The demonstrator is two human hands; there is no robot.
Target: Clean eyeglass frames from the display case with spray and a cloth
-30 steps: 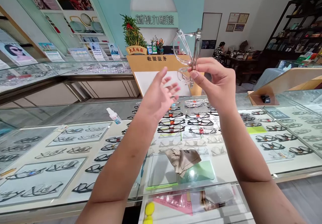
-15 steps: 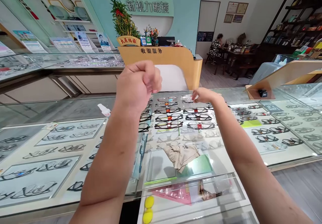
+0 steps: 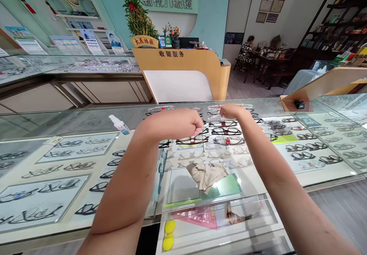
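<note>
2 bare arms (image 3: 134,171) are stretching over your counter (image 3: 83,121), where rows of glasses (image 3: 228,140) are lying. Your left hand (image 3: 182,123) is curling closed above the glasses, hiding some; you cannot tell whether it is holding anything. Your right hand (image 3: 228,111) is bending down at the far rows, and you cannot tell whether it is gripping a pair. 1 cloth (image 3: 207,175) is lying crumpled nearer you, and 1 white bottle (image 3: 119,125) is resting left of the glasses.

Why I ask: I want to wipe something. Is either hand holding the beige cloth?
No, the beige cloth lies crumpled on the glass counter, apart from the left hand and right hand.
</note>
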